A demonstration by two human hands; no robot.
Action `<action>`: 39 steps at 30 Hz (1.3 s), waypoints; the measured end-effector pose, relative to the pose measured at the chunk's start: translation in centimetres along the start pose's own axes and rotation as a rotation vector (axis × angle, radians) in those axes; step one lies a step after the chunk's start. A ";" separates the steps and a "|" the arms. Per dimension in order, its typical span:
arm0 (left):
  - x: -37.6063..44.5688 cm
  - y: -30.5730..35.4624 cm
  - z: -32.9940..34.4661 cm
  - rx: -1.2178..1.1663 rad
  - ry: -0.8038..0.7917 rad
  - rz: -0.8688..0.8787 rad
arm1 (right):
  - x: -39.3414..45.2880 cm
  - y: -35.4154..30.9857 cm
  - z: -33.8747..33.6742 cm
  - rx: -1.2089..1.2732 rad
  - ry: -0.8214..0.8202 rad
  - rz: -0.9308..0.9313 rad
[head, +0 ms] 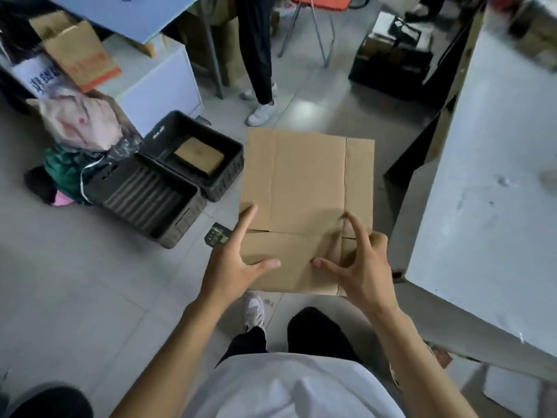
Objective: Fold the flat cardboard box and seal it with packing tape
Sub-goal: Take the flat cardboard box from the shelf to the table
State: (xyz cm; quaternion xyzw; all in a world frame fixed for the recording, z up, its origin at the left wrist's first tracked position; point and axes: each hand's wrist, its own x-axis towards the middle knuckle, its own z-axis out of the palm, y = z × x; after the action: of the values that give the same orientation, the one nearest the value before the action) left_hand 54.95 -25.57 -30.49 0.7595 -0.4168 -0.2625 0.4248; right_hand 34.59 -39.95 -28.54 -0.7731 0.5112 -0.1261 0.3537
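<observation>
Task barely begun: cardboard box (pixel 304 188) still flat, held mid-air before the person, left hand (pixel 232 267) gripping its 8 o'clock edge, right hand (pixel 360 263) its 4 o'clock edge, fingers spread; no flaps folded, no tape visible.

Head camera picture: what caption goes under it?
Two hands, left hand and right hand, hold a flat cardboard box above the floor.

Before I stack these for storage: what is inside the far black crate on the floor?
The far black crate holds one flat brown cardboard piece lying on its floor. Whatever lies beneath that piece is covered. The nearer crate beside it shows only its ribbed bottom.
</observation>
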 end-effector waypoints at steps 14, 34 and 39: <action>27.9 5.1 8.7 0.098 -0.340 0.129 | 18.6 5.2 -6.2 0.154 0.205 0.281; 66.5 11.6 20.4 0.031 -0.499 0.187 | 52.8 7.5 -14.3 0.192 0.346 0.568; 74.2 16.2 25.9 0.138 -0.681 0.336 | 56.6 9.4 -17.3 0.269 0.477 0.754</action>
State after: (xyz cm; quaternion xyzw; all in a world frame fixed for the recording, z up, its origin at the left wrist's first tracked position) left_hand 66.99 -104.89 -32.79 0.5768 -0.6692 -0.3980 0.2470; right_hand 43.60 -99.14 -31.94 -0.4299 0.8028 -0.2281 0.3444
